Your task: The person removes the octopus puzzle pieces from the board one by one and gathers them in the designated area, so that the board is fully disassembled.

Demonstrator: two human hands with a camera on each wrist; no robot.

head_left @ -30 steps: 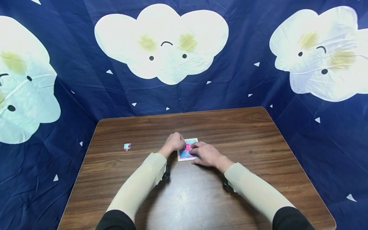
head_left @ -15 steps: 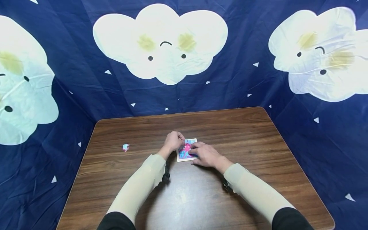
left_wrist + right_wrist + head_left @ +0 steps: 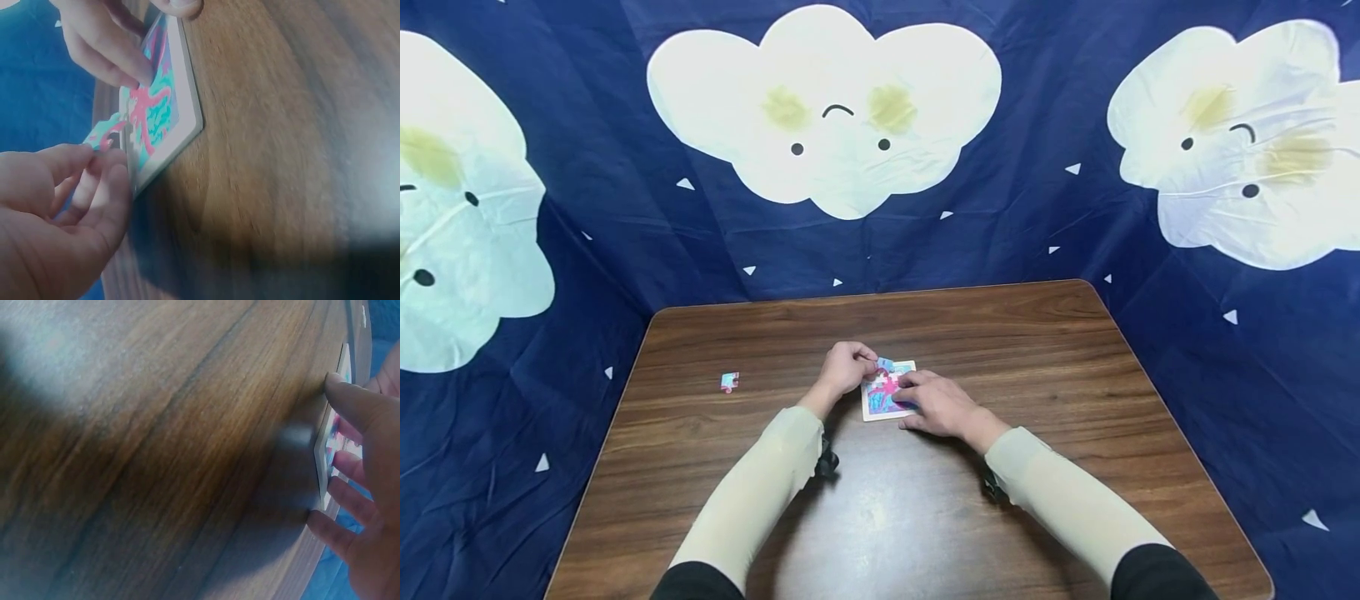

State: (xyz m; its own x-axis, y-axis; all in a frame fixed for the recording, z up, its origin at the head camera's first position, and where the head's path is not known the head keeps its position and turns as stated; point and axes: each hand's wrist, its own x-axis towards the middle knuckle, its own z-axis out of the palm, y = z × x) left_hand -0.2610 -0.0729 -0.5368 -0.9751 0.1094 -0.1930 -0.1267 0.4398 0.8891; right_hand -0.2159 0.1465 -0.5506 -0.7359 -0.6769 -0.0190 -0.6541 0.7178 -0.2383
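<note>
A small framed jigsaw puzzle (image 3: 880, 406), pink, blue and purple with a pale border, lies on the table. My left hand (image 3: 842, 367) pinches a light-blue and pink puzzle piece (image 3: 105, 132) between thumb and fingertips, tilted up at the puzzle's far left corner. A whitish patch shows in the picture just below that piece in the head view. My right hand (image 3: 943, 404) rests on the puzzle's right side, fingertips on the picture and thumb by the near edge. In the right wrist view the fingers (image 3: 350, 499) hide much of the puzzle.
A loose puzzle piece (image 3: 729, 382), blue and pink, lies on the left of the brown wooden table (image 3: 1037, 350). Behind and beside the table hangs a dark blue cloth (image 3: 1037, 100) with white clouds.
My left hand has shifted slightly left, raising a piece from the puzzle's far left corner and exposing the whitish patch. The right hand stays in place.
</note>
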